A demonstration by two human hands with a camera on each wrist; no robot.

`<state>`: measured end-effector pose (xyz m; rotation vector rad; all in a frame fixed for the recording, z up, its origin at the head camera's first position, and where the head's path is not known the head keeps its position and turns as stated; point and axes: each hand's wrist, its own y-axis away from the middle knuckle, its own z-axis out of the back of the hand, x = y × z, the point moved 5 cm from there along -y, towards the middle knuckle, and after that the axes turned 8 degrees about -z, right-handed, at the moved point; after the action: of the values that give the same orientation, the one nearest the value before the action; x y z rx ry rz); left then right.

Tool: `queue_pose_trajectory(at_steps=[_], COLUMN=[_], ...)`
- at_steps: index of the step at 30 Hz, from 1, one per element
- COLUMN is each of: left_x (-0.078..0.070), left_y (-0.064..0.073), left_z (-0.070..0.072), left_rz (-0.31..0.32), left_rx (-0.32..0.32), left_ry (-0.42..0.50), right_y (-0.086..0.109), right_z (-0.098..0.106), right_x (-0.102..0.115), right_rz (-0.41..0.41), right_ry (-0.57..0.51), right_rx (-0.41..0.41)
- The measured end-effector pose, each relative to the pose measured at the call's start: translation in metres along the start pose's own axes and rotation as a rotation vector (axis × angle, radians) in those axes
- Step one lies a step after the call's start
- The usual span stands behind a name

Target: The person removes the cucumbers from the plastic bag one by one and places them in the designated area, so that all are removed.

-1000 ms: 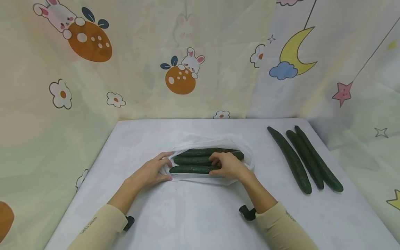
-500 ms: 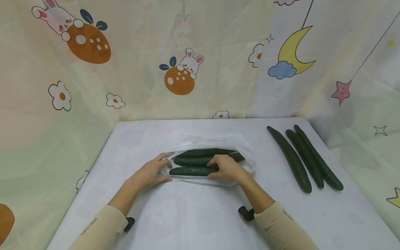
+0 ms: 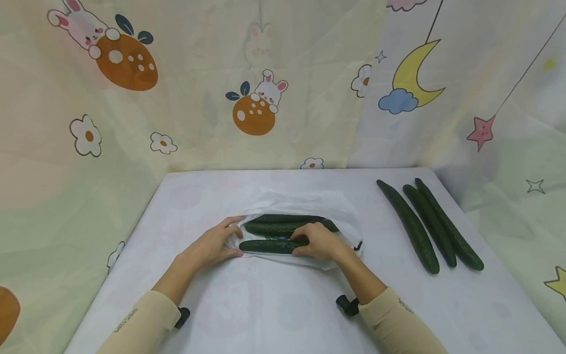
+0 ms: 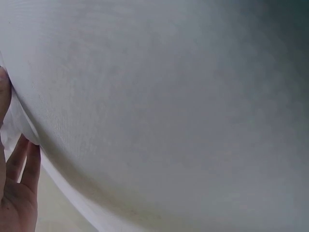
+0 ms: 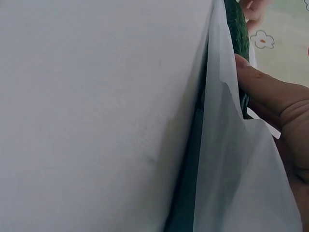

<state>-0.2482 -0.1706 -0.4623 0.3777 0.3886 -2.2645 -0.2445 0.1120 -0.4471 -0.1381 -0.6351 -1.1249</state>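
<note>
A white bag (image 3: 309,199) lies on the table with several dark green cucumbers in its wide mouth. My right hand (image 3: 320,240) grips the right part of the front cucumber (image 3: 267,246), its thumb on the near side. In the right wrist view, the thumb presses that cucumber (image 5: 237,31) just above the bag's white wall (image 5: 231,159). Behind it lie a middle cucumber (image 3: 274,229) and a back one (image 3: 287,218), partly covered by the bag. My left hand (image 3: 214,242) holds the bag's left edge, fingers spread; the left wrist view catches it only at the margin (image 4: 21,193).
To the right, three cucumbers lie slanted on the white-covered table: a left one (image 3: 409,226), a middle one (image 3: 430,226) and a right one (image 3: 448,223). A patterned cloth (image 3: 194,88) hangs behind the table. A small dark piece (image 3: 358,246) shows at the bag's right edge.
My right hand has drawn the front cucumber slightly nearer to me, widening the gap behind it. The rear cucumbers have shifted slightly. A dark piece now shows at the bag's right edge. The left hand stays put.
</note>
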Motion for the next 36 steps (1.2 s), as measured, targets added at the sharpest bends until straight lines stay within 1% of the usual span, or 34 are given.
queue_pose_trajectory(at_steps=[6, 13, 16, 20, 23, 28, 31, 34, 36], left_x=[-0.001, 0.001, 0.002, 0.003, 0.003, 0.002, 0.004, 0.004, 0.004], left_y=[0.000, 0.000, 0.000, -0.001, -0.001, -0.001, 0.000, 0.000, 0.000], left_z=[-0.002, -0.001, 0.000, -0.001, -0.001, -0.002, -0.002, -0.002, -0.002], left_rz=[0.012, 0.007, 0.022, 0.044, 0.027, -0.002, -0.009, -0.011, 0.006], left_rx=[0.015, -0.001, 0.000, 0.013, 0.015, 0.015, 0.008, 0.004, 0.007], left_ry=[0.023, -0.011, -0.005, 0.014, 0.009, -0.004, -0.011, -0.012, 0.000], right_y=[0.001, 0.004, 0.005, 0.006, 0.006, 0.006, 0.005, 0.005, 0.005], right_z=[0.001, 0.008, 0.010, 0.011, 0.012, 0.012, 0.013, 0.014, 0.015], right_x=[-0.001, 0.008, 0.012, 0.016, 0.019, 0.022, 0.024, 0.023, 0.022], right_rz=[0.024, 0.089, 0.108, 0.149, 0.190, 0.229, 0.236, 0.236, 0.228], right_ry=[-0.011, -0.022, -0.044, -0.080, -0.108, -0.131, -0.146, -0.183, -0.223], right_rx=[0.012, 0.016, 0.028, 0.020, 0.003, -0.014, -0.012, 0.001, 0.015])
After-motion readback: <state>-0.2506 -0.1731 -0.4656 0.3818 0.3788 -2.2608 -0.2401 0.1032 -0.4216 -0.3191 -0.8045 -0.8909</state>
